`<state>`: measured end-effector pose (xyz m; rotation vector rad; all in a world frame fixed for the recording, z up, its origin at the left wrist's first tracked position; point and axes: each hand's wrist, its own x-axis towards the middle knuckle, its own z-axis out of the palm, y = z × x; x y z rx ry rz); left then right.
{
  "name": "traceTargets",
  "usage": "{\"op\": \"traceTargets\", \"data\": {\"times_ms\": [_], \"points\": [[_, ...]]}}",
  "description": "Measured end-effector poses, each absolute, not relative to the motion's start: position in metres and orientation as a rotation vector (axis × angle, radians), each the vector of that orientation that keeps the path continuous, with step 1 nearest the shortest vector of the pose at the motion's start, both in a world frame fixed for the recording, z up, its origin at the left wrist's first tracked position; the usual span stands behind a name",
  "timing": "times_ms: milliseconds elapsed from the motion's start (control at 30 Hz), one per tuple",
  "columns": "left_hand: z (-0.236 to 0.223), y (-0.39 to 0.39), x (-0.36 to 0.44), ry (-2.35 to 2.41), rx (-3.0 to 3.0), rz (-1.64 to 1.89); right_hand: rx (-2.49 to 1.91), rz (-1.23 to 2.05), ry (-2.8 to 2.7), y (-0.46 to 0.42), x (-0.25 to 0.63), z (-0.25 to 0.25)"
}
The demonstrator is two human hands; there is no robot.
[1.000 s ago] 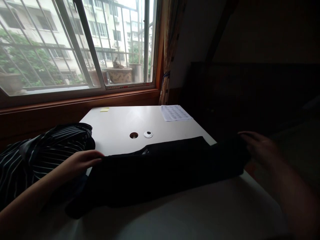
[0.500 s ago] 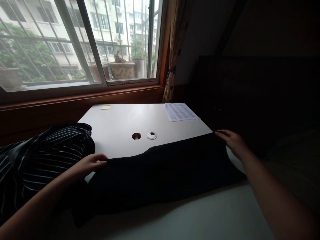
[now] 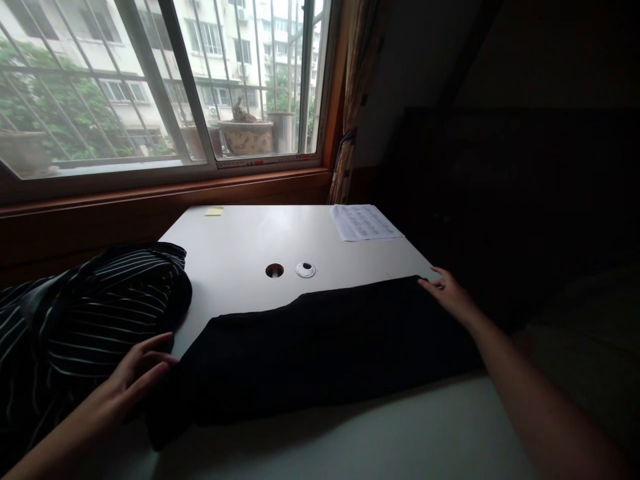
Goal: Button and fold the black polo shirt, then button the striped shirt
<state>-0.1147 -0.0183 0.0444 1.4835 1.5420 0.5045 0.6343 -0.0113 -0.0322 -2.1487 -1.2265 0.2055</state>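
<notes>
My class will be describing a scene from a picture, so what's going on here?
A person has a dark cloth spread lengthwise across a white table. The right hand is at its far right corner; whether it grips is unclear. The left hand is open by the left end. A striped cloth lies bunched on the left, and papers and a yellow note lie towards the far edge.

A room in a home is suggested. A window (image 3: 260, 80) framed in wood is fitted with bars, and an apartment block (image 3: 205, 40) and potted plants (image 3: 246, 133) are seen through it. A patterned curtain (image 3: 345, 160) is tied beside it, and clothes (image 3: 115, 300) are heaped by a white counter (image 3: 240, 247).
</notes>
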Motion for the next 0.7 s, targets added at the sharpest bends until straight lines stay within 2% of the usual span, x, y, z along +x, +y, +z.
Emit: {"op": "traceTargets", "data": {"times_ms": [167, 333, 500, 700], "points": [[0.002, -0.078, -0.138, 1.640, 1.439, 0.703, -2.224, 0.269, -1.197, -0.036, 0.638, -0.037], [-0.023, -0.097, -0.121, 1.580, 1.288, 0.805, -2.312, 0.269, -1.235, -0.066, 0.631, -0.035], [-0.017, -0.092, -0.109, 1.722, 1.342, 0.842, -2.478, 0.077, -1.341, -0.090, 0.626, -0.036], [0.001, -0.091, -0.107, 1.814, 1.563, 0.776, -2.544, 0.013, -1.384, -0.097, 0.632, -0.037]]}}
